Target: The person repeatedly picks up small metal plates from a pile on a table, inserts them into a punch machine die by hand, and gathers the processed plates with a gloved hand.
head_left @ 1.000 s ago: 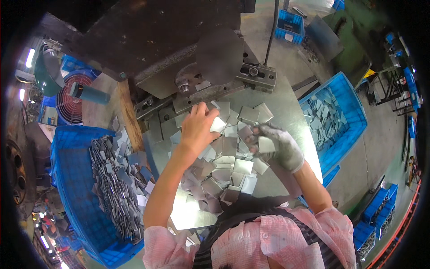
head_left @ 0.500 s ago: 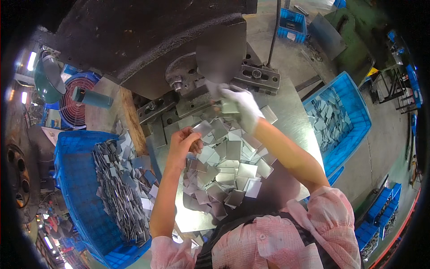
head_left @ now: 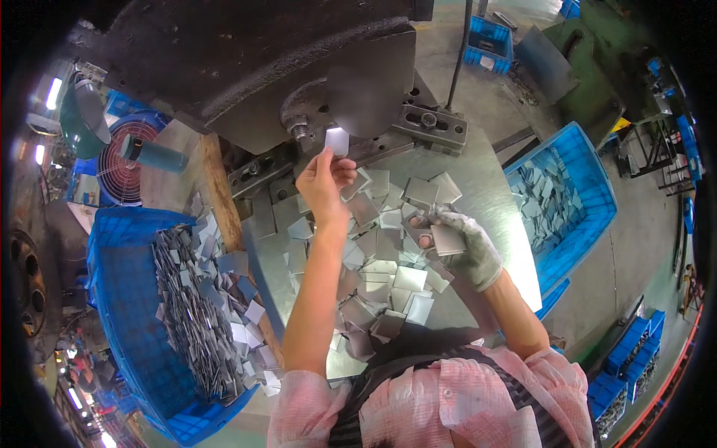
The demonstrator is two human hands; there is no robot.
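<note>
My bare left hand pinches a small flat metal plate by its near end. That plate reaches up to the dark press tooling, beside a bolt with a spring. In a white glove with bare fingertips, my right hand grips another metal plate above the right side of the pile. Loose rectangular metal plates lie heaped on the shiny metal table below both hands.
At the left stands a blue crate partly filled with plates, beside a wooden beam. Another blue crate of plates stands at the right. A bolted clamp block flanks the press. A teal bottle is near a fan.
My left hand has moved forward with its plate, up to the press tooling. My right hand has drawn back from the tooling toward me and now holds a plate over the pile.
</note>
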